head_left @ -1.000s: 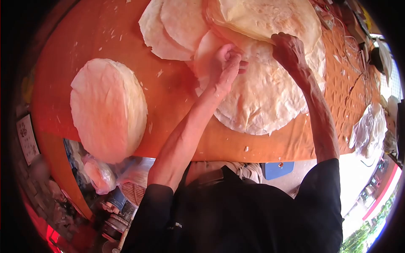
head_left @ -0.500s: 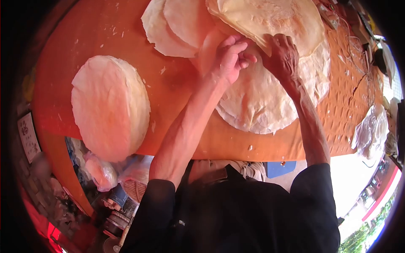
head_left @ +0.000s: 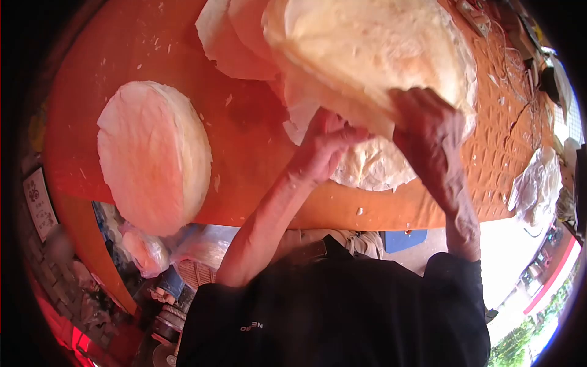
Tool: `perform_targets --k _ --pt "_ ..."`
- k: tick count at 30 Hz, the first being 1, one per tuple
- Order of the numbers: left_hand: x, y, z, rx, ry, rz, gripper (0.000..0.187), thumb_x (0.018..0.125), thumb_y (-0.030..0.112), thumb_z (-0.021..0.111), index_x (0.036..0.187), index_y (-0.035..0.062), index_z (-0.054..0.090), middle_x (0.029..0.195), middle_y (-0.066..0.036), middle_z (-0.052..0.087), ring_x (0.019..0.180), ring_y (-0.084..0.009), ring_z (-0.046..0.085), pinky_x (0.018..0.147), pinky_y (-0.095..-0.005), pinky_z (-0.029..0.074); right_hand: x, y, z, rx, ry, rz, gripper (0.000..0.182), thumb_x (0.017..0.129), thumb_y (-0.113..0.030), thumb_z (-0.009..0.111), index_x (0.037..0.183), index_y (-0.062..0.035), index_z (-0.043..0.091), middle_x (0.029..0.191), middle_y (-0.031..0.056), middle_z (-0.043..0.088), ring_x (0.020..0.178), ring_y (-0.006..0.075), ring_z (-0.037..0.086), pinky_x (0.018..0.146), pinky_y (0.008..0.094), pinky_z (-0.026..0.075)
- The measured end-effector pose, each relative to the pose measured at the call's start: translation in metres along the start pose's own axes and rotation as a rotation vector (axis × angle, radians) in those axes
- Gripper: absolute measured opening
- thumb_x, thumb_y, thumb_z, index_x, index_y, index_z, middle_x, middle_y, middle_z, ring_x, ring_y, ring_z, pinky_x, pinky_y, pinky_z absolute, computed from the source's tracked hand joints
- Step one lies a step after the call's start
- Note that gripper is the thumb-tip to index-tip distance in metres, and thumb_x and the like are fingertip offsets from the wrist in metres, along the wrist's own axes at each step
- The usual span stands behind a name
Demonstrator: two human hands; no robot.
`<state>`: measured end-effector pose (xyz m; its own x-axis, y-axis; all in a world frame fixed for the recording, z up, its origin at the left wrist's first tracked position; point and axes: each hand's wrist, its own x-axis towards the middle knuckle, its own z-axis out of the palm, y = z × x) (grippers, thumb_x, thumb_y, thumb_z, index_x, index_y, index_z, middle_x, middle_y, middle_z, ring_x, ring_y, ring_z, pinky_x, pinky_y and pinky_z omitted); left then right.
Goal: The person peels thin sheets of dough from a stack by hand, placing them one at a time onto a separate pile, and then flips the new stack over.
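A large, thin, round flatbread sheet (head_left: 367, 49) is lifted at its near edge above a stack of similar sheets (head_left: 374, 166) on the orange table. My right hand (head_left: 428, 131) is closed on that near edge, its fingers curled over it. Just left of it, my left hand (head_left: 321, 150) has its fingers bent and its thumb pointing right, close under the raised edge. Whether it pinches a sheet is hidden. Paler overlapping sheets (head_left: 235, 40) lie beyond my left hand. A separate round stack of flatbread sheets (head_left: 143, 156) sits at the left, reaching the table's front edge.
Small crumbs and flakes are scattered on the orange table (head_left: 251, 165). A crumpled clear plastic bag (head_left: 538, 186) hangs at the right end, near cables (head_left: 507, 61). Below the table's left side are plastic-wrapped items (head_left: 145, 249) and a blue stool (head_left: 405, 240) is under the front.
The top sheet's near edge has risen and come toward me, covering more of the stack. Both hands have moved nearer to my body, the right also a little to the right.
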<state>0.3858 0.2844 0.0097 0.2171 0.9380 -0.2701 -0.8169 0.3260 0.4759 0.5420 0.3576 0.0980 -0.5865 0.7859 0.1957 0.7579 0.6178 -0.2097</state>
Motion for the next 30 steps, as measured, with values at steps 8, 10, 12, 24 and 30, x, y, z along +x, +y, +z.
perform_targets --k 8,10,12,24,30 --pt "-0.078 -0.007 0.024 -0.023 0.068 -0.004 0.054 0.083 -0.003 0.057 0.134 0.005 0.041 0.122 -0.007 0.056 0.107 -0.017 0.057 0.088 -0.031 0.049 -0.044 -0.036 -0.001 0.127 -0.132 -0.01 0.017 0.059 -0.004 0.062 0.074 -0.0037 0.055 0.073 0.0098 0.057 0.073 0.0293 0.06 0.061 0.0414 0.05" --pt "-0.082 -0.006 0.027 0.003 0.18 0.033 0.048 0.087 -0.001 0.058 0.133 0.0043 0.043 0.121 -0.007 0.057 0.106 -0.0174 0.058 0.088 -0.0317 0.05 -0.046 -0.044 0.001 0.155 -0.151 -0.019 0.016 0.06 -0.004 0.061 0.074 -0.0035 0.055 0.072 0.0101 0.057 0.072 0.0295 0.059 0.06 0.0414 0.049" --pt "-0.077 -0.017 0.015 -0.035 0.45 0.037 0.043 0.09 0.003 0.061 0.13 0.0034 0.046 0.119 -0.008 0.058 0.106 -0.0186 0.06 0.089 -0.0332 0.051 -0.044 -0.045 0.005 0.152 -0.161 -0.034 0.015 0.06 -0.005 0.061 0.073 -0.0036 0.054 0.071 0.0105 0.056 0.07 0.03 0.059 0.058 0.0418 0.049" --pt "-0.12 -0.041 -0.084 0.063 0.512 -0.049 0.035 0.093 0.013 0.061 0.127 0.0045 0.053 0.122 -0.005 0.059 0.11 -0.0187 0.059 0.093 -0.0341 0.05 0.045 0.047 -0.132 -0.113 0.287 0.445 0.031 0.082 -0.03 0.07 0.097 -0.0031 0.069 0.084 0.0139 0.065 0.079 0.0228 0.061 0.07 0.0372 0.048" --pt "-0.136 -0.042 -0.092 0.202 0.542 0.031 0.038 0.092 0.016 0.061 0.126 0.0018 0.054 0.12 -0.006 0.061 0.108 -0.0202 0.059 0.093 -0.0358 0.049 0.036 0.093 -0.173 -0.654 0.269 -0.362 0.022 0.087 -0.027 0.068 0.099 -0.0087 0.071 0.077 0.0107 0.069 0.066 0.0209 0.066 0.061 0.0341 0.049"
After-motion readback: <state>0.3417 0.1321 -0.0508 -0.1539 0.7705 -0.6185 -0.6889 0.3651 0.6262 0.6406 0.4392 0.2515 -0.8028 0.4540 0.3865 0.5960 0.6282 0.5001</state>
